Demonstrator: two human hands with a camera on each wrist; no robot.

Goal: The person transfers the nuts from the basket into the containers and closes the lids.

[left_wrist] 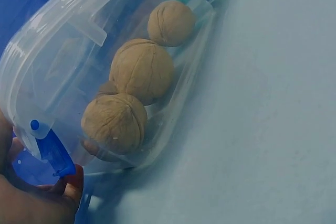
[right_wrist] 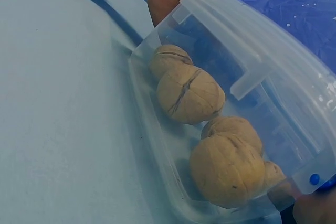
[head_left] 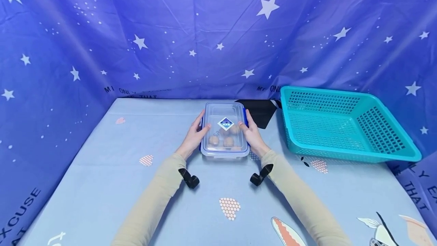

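Note:
A clear plastic food container with blue side latches and a diamond label on its lid is between both hands over the table. Its lid is on, and several walnuts lie inside, seen through the walls in both wrist views. My left hand grips the left side, thumb on the lid; in the left wrist view its fingers touch a blue latch, which hangs down. My right hand holds the right side likewise, thumb on the lid's edge. The right wrist view shows only a little of that hand, near a latch.
A turquoise plastic basket stands to the right on the table. Behind the container lies a black flat piece by the table's back edge. The light blue patterned cloth covers the table, and a star-printed curtain hangs around it.

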